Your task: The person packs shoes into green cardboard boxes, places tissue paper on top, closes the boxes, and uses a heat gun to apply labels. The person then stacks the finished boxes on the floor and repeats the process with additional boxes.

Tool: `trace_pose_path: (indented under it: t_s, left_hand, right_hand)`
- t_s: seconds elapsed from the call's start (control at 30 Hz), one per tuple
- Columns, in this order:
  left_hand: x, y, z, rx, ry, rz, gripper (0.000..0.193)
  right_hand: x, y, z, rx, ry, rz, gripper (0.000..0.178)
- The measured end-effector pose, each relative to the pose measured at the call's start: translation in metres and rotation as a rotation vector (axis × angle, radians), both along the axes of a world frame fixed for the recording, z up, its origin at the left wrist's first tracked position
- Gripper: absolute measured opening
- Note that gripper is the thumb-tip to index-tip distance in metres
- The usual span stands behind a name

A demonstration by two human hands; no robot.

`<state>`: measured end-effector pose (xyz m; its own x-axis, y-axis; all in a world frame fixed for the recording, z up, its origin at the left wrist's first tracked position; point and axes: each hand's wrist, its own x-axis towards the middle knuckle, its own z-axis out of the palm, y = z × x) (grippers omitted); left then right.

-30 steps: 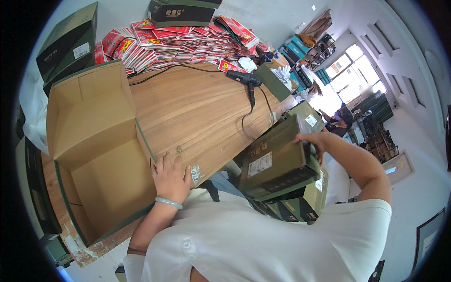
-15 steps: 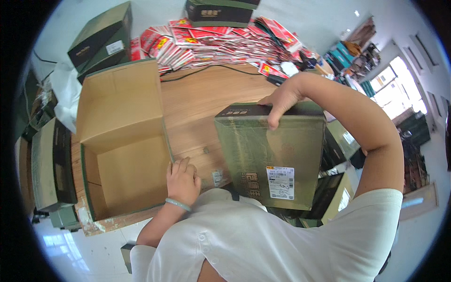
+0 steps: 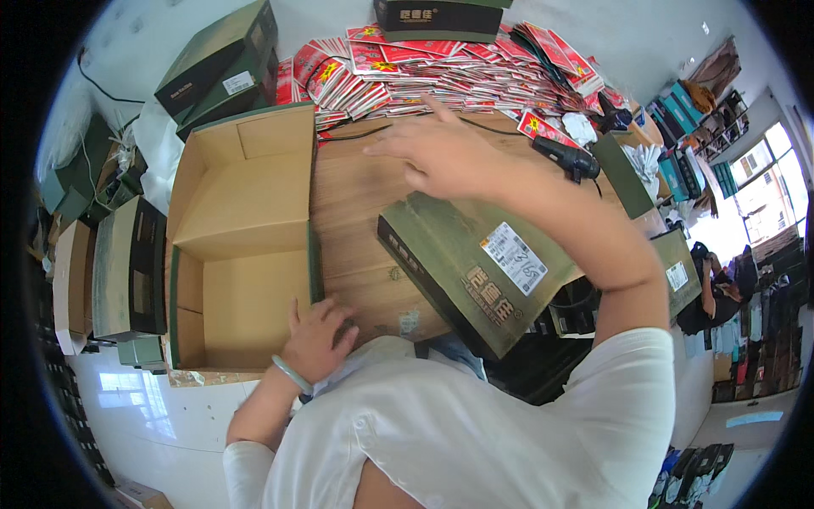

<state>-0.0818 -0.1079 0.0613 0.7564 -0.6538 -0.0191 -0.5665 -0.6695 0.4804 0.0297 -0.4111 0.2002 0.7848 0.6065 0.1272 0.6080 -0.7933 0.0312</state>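
An open shoebox-like carton (image 3: 254,305), green outside and bare brown cardboard inside, lies at the left of the wooden table with its lid folded back; nothing is in it. By its near right corner is my left hand (image 3: 320,341), fingers apart, with a pale bracelet at the wrist. A closed green box (image 3: 483,263) with a white label lies at the table's right side, slanted, its near corner close to my body. Above and beyond that box my right hand (image 3: 441,157) reaches across with fingers stretched out, holding nothing.
Red printed packets (image 3: 424,81) are heaped along the far wall, with a dark box (image 3: 441,21) on top. A black hair dryer (image 3: 566,157) with a cord lies at the far right. More green boxes (image 3: 225,64) stand far left. A person (image 3: 721,288) is at the right.
My right hand has let go of the closed box and moved left and away over the table. The box, earlier held tilted up, now lies flatter. My left hand stays beside the open carton.
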Motion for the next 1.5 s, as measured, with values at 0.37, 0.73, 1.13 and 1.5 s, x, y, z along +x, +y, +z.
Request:
trace_pose_path:
  t_s: [0.37,0.73,1.13,1.5]
  left_hand:
    - [0.185,-0.141,-0.040,-0.351,0.139,0.072,0.036]
    - [0.155,-0.112,-0.013,0.271,0.306,-0.047,0.044]
    - [0.129,-0.084,-0.053,-0.232,0.805,0.239,0.086]
    - [0.133,-0.088,-0.065,-0.364,1.159,0.354,0.103]
  right_hand:
    - [-0.239,-0.113,-0.132,0.672,0.246,-1.671,0.066]
    - [-0.188,-0.097,-0.145,0.598,0.144,-1.571,0.067]
    - [-0.119,-0.236,-0.320,0.955,0.043,-0.979,0.039]
    - [-0.137,-0.276,-0.275,0.203,-0.304,-1.184,0.033]
